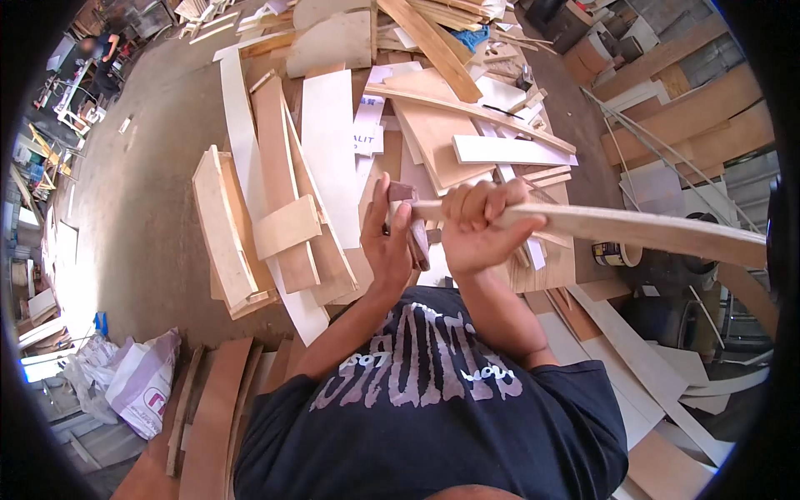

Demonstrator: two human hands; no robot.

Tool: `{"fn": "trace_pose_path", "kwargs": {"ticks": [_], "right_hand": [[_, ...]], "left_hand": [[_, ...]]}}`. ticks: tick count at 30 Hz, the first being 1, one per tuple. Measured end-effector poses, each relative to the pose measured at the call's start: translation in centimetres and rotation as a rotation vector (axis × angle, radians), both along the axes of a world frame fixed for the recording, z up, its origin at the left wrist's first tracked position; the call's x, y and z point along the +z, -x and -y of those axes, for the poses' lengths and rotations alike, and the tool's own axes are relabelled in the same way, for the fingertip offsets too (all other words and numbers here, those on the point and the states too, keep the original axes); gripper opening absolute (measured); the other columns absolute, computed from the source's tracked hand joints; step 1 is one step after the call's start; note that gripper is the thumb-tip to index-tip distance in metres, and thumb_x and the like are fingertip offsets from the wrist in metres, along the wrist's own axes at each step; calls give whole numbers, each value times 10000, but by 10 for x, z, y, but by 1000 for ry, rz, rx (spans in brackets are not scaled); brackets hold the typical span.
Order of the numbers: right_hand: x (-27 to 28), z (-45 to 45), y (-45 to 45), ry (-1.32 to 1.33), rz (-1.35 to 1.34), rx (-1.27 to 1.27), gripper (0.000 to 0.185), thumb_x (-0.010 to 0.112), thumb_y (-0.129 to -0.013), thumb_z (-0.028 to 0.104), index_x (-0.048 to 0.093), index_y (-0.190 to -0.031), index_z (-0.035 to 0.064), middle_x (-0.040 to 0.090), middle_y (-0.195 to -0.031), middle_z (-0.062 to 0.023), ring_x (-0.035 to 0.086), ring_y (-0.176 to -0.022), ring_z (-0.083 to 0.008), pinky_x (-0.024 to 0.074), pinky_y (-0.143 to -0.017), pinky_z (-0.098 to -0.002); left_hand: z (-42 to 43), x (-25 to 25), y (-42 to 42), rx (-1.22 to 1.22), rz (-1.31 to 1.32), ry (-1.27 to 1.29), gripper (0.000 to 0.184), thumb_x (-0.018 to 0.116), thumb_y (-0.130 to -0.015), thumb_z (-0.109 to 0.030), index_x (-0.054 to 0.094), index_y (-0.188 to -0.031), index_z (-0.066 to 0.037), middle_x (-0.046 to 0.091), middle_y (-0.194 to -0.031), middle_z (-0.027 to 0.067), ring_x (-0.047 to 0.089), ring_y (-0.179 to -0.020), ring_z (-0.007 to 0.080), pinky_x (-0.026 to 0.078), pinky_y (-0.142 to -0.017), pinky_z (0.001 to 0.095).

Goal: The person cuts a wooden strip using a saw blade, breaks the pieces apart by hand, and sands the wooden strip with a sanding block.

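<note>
A long, pale wooden strip (pixel 650 229) runs from in front of my chest out to the right edge of the view. My right hand (pixel 483 225) is wrapped around it near its left end. At that end my left hand (pixel 387 246) presses a dark brown piece of sandpaper (pixel 420 248) against the wood, thumb on the near side and fingers behind. Part of the strip's tip is hidden by the sandpaper and fingers. Just beyond both hands lies a worktable heaped with boards, among them a white board (pixel 329 150) and a plywood sheet (pixel 433 125).
Narrow plywood lengths (pixel 279 167) overlap at the table's left side. A tub (pixel 617 253) stands on the right. Boards (pixel 217 417) lean at lower left beside a white plastic sack (pixel 146 387). Another person (pixel 107 62) is at the far upper left.
</note>
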State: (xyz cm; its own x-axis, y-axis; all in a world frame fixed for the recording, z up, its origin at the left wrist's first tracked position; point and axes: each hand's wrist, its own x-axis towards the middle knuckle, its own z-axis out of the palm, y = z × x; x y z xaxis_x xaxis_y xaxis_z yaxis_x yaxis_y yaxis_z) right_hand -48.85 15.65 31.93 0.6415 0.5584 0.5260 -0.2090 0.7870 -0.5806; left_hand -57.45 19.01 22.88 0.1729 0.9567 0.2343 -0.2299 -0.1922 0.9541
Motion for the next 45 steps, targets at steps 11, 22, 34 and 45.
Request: {"fn": "trace_pose_path", "kwargs": {"ticks": [11, 22, 34, 45], "right_hand": [[-5, -2, 3, -14, -102, -8, 584, 483, -921, 670, 359, -785, 115, 283, -549, 9, 250, -458, -119, 245, -465, -301], [-11, -2, -3, 73, -128, -77, 556, 329, -971, 671, 367, -807, 141, 277, -528, 18, 249, -425, -111, 249, -443, -293], [-26, 13, 9, 48, -20, -11, 548, 366, -969, 661, 353, -806, 138, 280, -548, 24, 250, -437, -109, 261, -463, -276], [-29, 35, 12, 89, -99, -1, 560, 434, -953, 650, 366, -793, 118, 263, -548, 29, 248, -436, -100, 240, -445, -279]], "left_hand": [[3, 2, 1, 41, -122, -78, 466, 586, -957, -127, 507, -1398, 1, 631, -1154, 129, 597, -997, 186, 465, -870, 299], [1, -3, 2, -20, -117, 45, 484, 607, -944, -130, 508, -1402, -8, 637, -1140, 140, 588, -1031, 193, 448, -926, 312], [-1, -12, -3, -31, 95, 155, 465, 597, -954, -150, 523, -1378, 25, 625, -1191, 125, 570, -1088, 156, 432, -962, 280], [9, 11, 6, 27, -81, 71, 448, 551, -969, -131, 514, -1390, 17, 630, -1249, 131, 576, -1064, 145, 462, -917, 284]]}}
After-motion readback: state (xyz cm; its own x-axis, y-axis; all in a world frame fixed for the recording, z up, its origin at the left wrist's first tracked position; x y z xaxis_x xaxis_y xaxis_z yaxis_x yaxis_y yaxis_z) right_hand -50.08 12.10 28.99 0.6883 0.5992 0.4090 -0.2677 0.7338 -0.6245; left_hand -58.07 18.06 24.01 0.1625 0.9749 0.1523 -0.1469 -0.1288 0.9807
